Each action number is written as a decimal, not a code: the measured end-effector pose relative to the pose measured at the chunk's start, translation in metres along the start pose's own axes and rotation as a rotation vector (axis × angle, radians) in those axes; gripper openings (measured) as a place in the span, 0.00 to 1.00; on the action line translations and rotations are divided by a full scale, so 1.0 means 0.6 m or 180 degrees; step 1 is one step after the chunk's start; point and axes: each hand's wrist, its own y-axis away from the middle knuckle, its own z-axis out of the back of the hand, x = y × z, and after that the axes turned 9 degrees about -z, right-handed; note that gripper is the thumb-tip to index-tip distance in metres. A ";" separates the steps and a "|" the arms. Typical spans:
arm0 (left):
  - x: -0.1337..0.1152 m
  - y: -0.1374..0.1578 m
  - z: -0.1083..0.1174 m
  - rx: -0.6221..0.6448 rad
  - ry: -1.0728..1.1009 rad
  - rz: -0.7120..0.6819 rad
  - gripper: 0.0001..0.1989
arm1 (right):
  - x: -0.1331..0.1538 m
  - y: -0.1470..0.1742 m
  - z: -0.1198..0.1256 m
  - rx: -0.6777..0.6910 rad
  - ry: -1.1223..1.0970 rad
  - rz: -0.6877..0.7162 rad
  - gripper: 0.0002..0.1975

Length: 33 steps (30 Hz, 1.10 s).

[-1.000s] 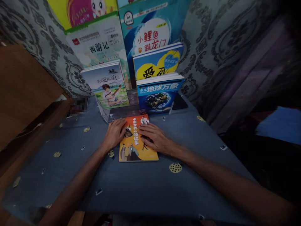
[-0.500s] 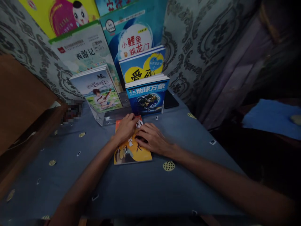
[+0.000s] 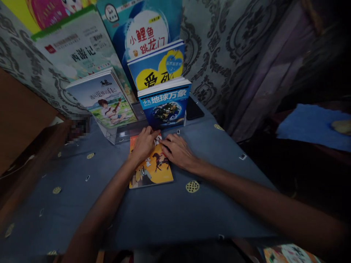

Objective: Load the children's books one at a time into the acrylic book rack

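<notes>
An orange and yellow book (image 3: 153, 174) with a horse and other figures on its cover lies flat on the table. My left hand (image 3: 145, 141) rests on its upper part, fingers laid over the cover. Along the book's right edge is my right hand (image 3: 178, 150), open, with the thumb apart from loosely bent fingers and their tips near the upper right corner. Both hands cover part of the title. Just beyond them, a blue book with a globe (image 3: 166, 109) and a book with a guitar player (image 3: 105, 102) stand in a clear display rack (image 3: 126, 132).
Taller books, among them a teal one (image 3: 117, 27) and a pale green one (image 3: 74, 44), stand behind in the rack against patterned curtain or wallpaper. A dark phone-like slab (image 3: 195, 110) lies right of the rack. At right is a blue cloth (image 3: 309, 126). A printed cover (image 3: 290, 254) shows at the bottom right.
My right hand has shifted rightward across the cover, uncovering the horse picture. My left hand stays on the book's upper part. The view has tilted slightly downward.
</notes>
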 end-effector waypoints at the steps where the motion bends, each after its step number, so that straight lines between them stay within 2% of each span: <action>1: 0.002 0.002 -0.001 -0.0022 0.0026 -0.0036 0.24 | 0.000 0.000 0.001 0.0025 0.0024 0.0001 0.15; 9: 0.011 0.038 0.002 -0.0051 0.0204 -0.0286 0.26 | 0.000 -0.003 0.007 0.0233 0.0000 -0.0029 0.17; 18: 0.010 0.068 0.007 0.0027 0.0640 -0.0354 0.26 | -0.014 -0.010 -0.002 -0.0051 -0.0880 -0.0390 0.11; 26: -0.022 0.111 0.016 0.0003 0.0976 -0.0616 0.24 | -0.015 -0.011 -0.001 -0.0060 -0.1194 -0.0349 0.12; 33: -0.070 0.154 0.062 0.0313 0.1125 -0.0958 0.26 | -0.015 -0.011 -0.007 0.0061 -0.1137 -0.0305 0.13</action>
